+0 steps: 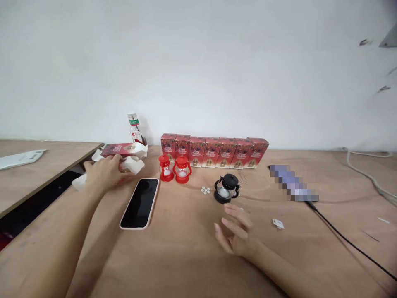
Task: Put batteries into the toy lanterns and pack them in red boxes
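Observation:
My left hand [108,170] is at the left, its fingers curled on a red cardboard box [124,179] with open white flaps; the hand hides much of it. Another red box [119,148], also with white flaps, lies just behind. My right hand [237,231] hovers over the table, fingers loosely bent and apart, holding nothing. Just beyond its fingertips stands a small black toy lantern [223,193]. Two red lanterns, one on the left [166,168] and one on the right [182,170], stand upright side by side. Several small white discs [205,190] lie left of the black lantern.
Several red printed boxes [211,152] stand in a row near the wall. A phone [141,203] lies beside my left forearm; a pixelated device [291,183] with a black cable [347,240] lies right. A bottle [135,129] stands at the back. A gap separates two tables at left.

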Tool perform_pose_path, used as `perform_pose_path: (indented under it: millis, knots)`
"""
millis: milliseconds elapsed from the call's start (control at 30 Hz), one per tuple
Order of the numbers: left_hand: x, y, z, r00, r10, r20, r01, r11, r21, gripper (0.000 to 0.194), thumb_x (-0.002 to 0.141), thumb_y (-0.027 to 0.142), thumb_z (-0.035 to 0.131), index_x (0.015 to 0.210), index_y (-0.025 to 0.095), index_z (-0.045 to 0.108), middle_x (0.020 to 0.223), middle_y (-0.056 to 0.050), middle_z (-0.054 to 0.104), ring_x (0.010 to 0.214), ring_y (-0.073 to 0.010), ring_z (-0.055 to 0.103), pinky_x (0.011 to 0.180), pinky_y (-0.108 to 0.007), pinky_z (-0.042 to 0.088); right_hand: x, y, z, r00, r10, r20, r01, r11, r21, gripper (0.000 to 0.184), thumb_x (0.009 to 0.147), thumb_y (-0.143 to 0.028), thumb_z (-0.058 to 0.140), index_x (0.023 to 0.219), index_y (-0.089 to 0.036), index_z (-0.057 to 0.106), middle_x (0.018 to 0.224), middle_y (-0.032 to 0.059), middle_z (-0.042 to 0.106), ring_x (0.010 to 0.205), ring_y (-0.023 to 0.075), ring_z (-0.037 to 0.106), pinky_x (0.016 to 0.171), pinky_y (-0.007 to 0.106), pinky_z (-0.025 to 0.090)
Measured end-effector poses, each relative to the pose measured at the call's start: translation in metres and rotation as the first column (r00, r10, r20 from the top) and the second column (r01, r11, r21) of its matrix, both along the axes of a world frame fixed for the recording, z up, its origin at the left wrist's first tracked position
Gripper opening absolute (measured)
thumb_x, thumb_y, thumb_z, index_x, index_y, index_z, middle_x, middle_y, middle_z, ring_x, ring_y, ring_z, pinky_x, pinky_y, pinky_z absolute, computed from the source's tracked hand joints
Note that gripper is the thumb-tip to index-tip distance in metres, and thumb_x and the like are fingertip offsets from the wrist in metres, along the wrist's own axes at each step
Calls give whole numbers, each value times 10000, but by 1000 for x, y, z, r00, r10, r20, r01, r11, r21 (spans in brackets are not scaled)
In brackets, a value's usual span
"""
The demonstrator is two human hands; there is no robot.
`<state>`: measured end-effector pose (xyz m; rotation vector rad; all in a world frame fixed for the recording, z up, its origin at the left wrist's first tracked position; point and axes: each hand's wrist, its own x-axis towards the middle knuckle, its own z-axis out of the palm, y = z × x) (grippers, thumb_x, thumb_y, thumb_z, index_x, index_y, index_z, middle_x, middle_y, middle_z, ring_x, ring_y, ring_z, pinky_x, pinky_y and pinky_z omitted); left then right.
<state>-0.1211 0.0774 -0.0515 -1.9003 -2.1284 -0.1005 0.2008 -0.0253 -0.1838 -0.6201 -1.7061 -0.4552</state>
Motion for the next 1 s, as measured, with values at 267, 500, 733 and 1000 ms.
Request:
perform_pose_path:
  millis: [267, 500, 733, 1000]
  knots:
    - [91, -65, 3, 861, -479, -174, 506, 769, 391, 572, 714, 603, 652, 1058, 160, 538, 971, -121, 588, 903, -326, 577, 828, -471, 422, -20, -14, 1, 800, 410, -439, -601, 550, -580, 670, 858, -204, 544, 1417, -374, 217, 1331, 116, 449, 974, 205, 631, 722, 375, 593]
    - [144, -99, -64, 708, -670, -224, 679, 558, 478, 420, 779, 401, 617, 1062, 104, 525, 1038, -179, 564, 940, -315, 535, 781, -418, 414, -20, -16, -1, 692, 253, -676, -693, 495, -524, 508, 842, -503, 567, 1291, -306, 434, 1239, 81, 542, 1007, 219, 602, 795, 352, 549]
    - [139, -99, -50, 577, -809, -111, 803, 538, 254, 397, 715, 320, 685, 1041, 165, 521, 1010, -109, 584, 856, -285, 533, 712, -388, 409, -15, -11, -2, 727, -34, -686, -542, 584, -604, 311, 917, -415, 453, 1193, -281, 502, 1190, 41, 573, 1120, 204, 531, 964, 366, 432]
    - [121, -79, -41, 379, -898, 223, 889, 420, 183, 581, 694, 189, 625, 1238, 205, 423, 1159, -103, 546, 1016, -274, 537, 826, -388, 454, -20, -12, 0, 716, 36, -697, -537, 667, -517, 68, 912, -329, 495, 923, -263, 507, 1086, 58, 647, 991, 190, 618, 757, 324, 520]
